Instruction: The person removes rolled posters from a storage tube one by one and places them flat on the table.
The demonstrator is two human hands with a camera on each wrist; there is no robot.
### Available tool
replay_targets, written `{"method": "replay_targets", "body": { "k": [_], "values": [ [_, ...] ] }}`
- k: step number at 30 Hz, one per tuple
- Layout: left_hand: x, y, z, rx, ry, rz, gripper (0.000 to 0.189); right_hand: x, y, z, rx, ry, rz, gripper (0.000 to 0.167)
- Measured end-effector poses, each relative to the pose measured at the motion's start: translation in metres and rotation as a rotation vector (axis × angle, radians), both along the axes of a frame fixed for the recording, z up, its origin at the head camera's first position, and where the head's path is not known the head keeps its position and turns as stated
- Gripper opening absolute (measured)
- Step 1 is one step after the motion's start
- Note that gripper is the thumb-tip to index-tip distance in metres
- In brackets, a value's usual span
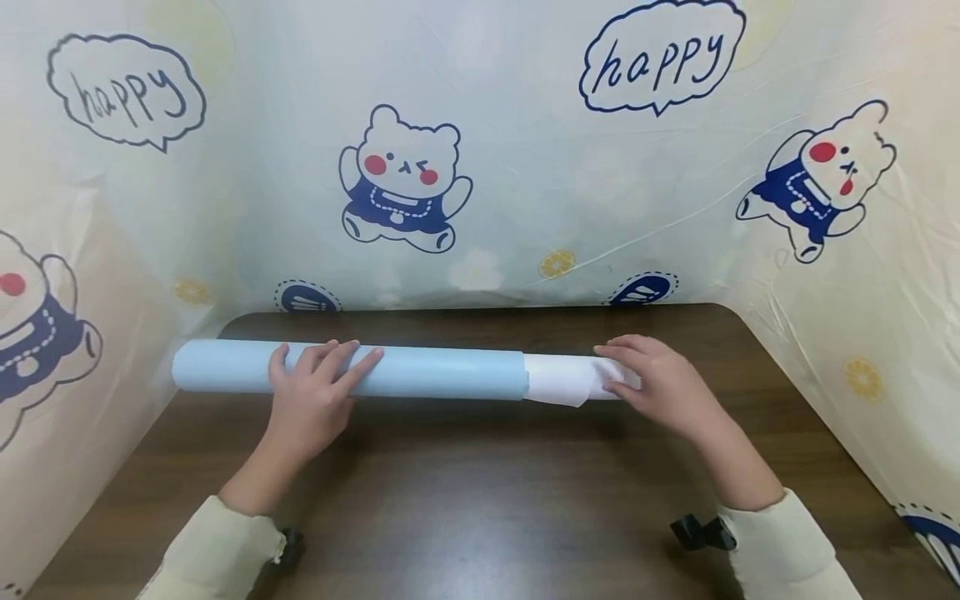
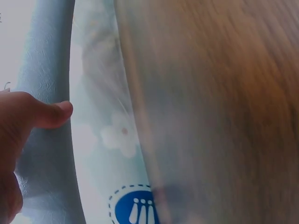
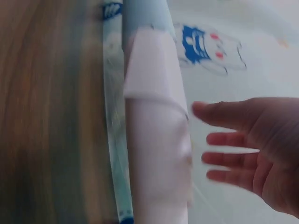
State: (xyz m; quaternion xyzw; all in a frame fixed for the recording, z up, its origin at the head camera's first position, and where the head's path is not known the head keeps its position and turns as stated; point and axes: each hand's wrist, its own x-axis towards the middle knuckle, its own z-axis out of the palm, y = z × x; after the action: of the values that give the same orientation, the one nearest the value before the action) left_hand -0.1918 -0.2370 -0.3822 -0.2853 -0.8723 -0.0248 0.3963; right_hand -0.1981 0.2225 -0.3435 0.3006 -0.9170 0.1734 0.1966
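A long roll of light blue sheet point(image 1: 450, 372) lies crosswise near the back of the table, its surface finely textured in the left wrist view. White sheet point(image 1: 555, 379) shows at its right end, with a loose corner hanging on the near side. My left hand point(image 1: 311, 392) grips the blue part left of the middle, its fingers spread over the top. In the left wrist view the thumb point(image 2: 52, 115) reaches across the roll. Around the white end is my right hand point(image 1: 660, 383); in the right wrist view its fingers point(image 3: 229, 158) are extended beside the white sheet, apart from it.
The dark wooden table point(image 1: 465, 500) extends toward me in front of the roll. A pale cloth wall point(image 1: 517, 192) printed with bears and words stands behind the table and along both sides. Small black straps point(image 1: 701, 532) are on the wrists.
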Motion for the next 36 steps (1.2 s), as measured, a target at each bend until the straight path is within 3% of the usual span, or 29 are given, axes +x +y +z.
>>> {"method": "replay_targets", "body": {
  "k": [5,11,17,23,36],
  "values": [
    [0.003,0.009,0.000,0.007,0.038,-0.009,0.077,0.001,-0.024,-0.003,0.151,-0.018,-0.027,0.064],
    [0.003,0.013,-0.004,0.016,0.055,-0.025,0.073,-0.002,-0.037,-0.009,0.232,0.000,-0.046,0.081],
    [0.002,0.016,-0.005,0.008,0.037,-0.031,0.071,-0.005,-0.038,-0.018,0.273,-0.017,-0.068,0.075],
    [0.003,0.016,-0.006,0.004,0.027,-0.030,0.070,-0.007,-0.031,-0.025,0.296,0.024,-0.050,0.069],
    [0.004,0.011,-0.008,0.001,0.002,-0.006,0.083,-0.004,-0.015,-0.022,0.302,0.041,-0.054,0.061]
  ]
}}
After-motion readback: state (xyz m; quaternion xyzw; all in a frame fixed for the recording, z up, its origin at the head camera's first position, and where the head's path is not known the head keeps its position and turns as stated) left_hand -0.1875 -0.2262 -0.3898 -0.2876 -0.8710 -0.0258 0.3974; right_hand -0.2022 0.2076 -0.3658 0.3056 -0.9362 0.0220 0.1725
